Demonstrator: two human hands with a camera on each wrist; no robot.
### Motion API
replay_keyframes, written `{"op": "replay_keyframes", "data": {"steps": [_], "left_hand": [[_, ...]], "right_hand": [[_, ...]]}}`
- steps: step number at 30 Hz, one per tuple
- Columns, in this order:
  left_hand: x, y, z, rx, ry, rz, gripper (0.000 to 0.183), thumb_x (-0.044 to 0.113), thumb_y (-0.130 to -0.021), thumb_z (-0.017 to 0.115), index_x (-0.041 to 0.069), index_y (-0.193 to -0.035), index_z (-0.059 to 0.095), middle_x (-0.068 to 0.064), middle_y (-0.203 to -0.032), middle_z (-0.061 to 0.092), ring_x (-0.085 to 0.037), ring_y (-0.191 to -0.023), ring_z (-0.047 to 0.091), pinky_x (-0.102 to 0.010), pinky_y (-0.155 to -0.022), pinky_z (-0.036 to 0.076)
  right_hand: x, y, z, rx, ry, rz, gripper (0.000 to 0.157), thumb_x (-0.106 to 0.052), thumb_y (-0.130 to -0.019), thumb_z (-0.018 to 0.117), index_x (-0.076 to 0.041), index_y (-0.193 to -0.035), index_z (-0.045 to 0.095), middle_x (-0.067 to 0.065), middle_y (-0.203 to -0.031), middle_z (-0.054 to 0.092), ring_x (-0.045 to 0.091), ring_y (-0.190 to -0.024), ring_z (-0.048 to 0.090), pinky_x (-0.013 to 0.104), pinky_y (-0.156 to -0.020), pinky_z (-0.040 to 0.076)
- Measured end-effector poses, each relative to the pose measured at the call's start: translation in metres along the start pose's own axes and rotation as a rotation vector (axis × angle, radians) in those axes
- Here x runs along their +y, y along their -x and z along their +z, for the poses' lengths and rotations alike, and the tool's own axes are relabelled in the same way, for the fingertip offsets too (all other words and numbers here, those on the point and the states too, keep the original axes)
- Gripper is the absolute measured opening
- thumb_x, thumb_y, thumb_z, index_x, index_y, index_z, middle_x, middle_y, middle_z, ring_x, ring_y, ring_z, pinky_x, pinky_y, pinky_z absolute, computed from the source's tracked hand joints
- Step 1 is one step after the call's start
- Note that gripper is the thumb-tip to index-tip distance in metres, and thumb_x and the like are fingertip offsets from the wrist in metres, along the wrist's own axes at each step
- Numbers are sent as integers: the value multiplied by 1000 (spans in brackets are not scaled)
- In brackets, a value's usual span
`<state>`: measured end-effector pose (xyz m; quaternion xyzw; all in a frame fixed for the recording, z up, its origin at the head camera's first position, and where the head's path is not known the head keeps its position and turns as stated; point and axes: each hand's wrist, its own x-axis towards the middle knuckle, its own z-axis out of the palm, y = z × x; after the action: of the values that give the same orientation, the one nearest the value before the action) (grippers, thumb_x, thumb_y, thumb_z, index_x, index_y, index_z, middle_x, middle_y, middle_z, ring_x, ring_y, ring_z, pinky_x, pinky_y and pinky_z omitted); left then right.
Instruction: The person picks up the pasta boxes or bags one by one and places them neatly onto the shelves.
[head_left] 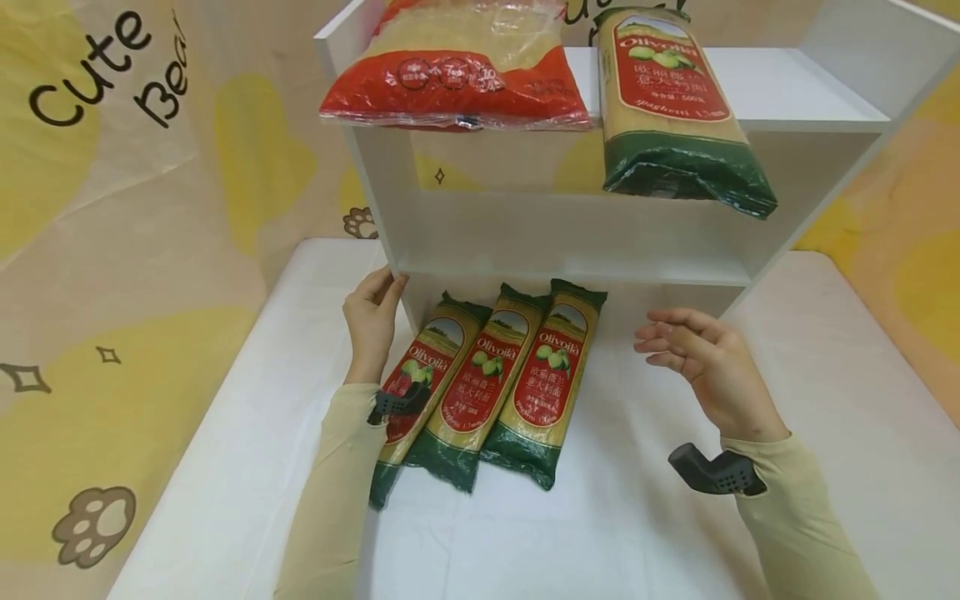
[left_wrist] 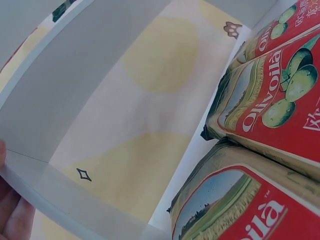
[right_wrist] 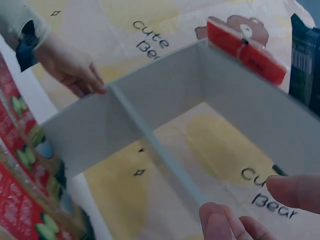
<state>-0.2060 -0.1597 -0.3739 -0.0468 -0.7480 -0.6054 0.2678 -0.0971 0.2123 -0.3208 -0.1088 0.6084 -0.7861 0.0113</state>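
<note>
A white shelf unit (head_left: 566, 237) stands in the middle of the head view. My left hand (head_left: 371, 327) pinches the front edge of its left side panel between thumb and fingers, beside the lower board; the same hand (right_wrist: 75, 70) appears across the shelf in the right wrist view. My right hand (head_left: 705, 358) is in the air by the right side panel, fingers loosely bent and holding nothing. Between the hands lie three spaghetti packs, left (head_left: 452, 335), middle (head_left: 480, 367) and right (head_left: 546, 375), side by side, their far ends reaching under the lower board.
On the top board lie a red-and-clear pasta bag (head_left: 457, 79) at left and another spaghetti pack (head_left: 667, 100) at right, both overhanging the front edge. The shelf stands on a white-covered table (head_left: 600, 533). A patterned cloth (head_left: 172, 317) hangs around the table.
</note>
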Motion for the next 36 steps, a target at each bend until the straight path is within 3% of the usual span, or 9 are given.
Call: {"op": "replay_keyframes", "data": {"steps": [6, 13, 17, 20, 24, 28, 36], "left_hand": [[-1, 1, 0, 18, 25, 23, 25, 14, -91, 66, 1, -112, 70, -13, -109, 69, -23, -95, 68, -26, -85, 53], [0, -1, 1, 1, -16, 9, 26, 9, -91, 65, -3, -114, 68, -16, -111, 67, -30, -98, 66, -30, -86, 53], [0, -1, 0, 3, -14, 3, 26, 10, -91, 65, -2, -114, 68, -16, -111, 68, -21, -96, 67, -26, -85, 53], [14, 2, 0, -5, -15, -6, 26, 7, -92, 64, -5, -114, 67, -19, -112, 66, -24, -98, 67, -26, -86, 52], [36, 7, -1, -19, -19, -20, 26, 3, -92, 62, -10, -114, 64, -24, -113, 64, -36, -102, 63, -30, -88, 52], [37, 8, -1, -20, -21, -23, 26, 3, -91, 63, -10, -114, 65, -24, -112, 64, -36, -102, 64, -30, -88, 52], [37, 7, -1, -18, -22, -14, 26, 3, -91, 63, -10, -114, 65, -24, -112, 64, -35, -102, 64, -31, -89, 52]], "right_hand": [[21, 6, -10, 15, 44, 101, 17, -5, -99, 49, -7, -105, 64, 5, -96, 70, 19, -88, 69, 26, -79, 55], [40, 11, -17, 38, 104, 198, 13, -8, -98, 52, -9, -103, 64, 5, -97, 70, 18, -88, 68, 25, -78, 55], [50, 11, -17, 50, 125, 247, 11, -9, -97, 54, -9, -103, 63, 4, -97, 70, 18, -89, 68, 25, -78, 55], [57, 12, -15, 55, 162, 286, 16, -10, -98, 53, -2, -110, 60, 2, -99, 69, 18, -92, 67, 26, -82, 54], [66, 13, -13, 48, 212, 335, 36, -13, -99, 50, 13, -124, 47, 2, -102, 68, 18, -96, 66, 27, -86, 53], [74, 12, -11, 47, 244, 362, 45, -14, -99, 49, 18, -129, 39, 10, -106, 66, 17, -95, 66, 27, -85, 53], [88, 12, -10, 29, 228, 384, 43, -11, -100, 47, 19, -128, 38, 23, -114, 62, 19, -98, 66, 33, -85, 54]]}}
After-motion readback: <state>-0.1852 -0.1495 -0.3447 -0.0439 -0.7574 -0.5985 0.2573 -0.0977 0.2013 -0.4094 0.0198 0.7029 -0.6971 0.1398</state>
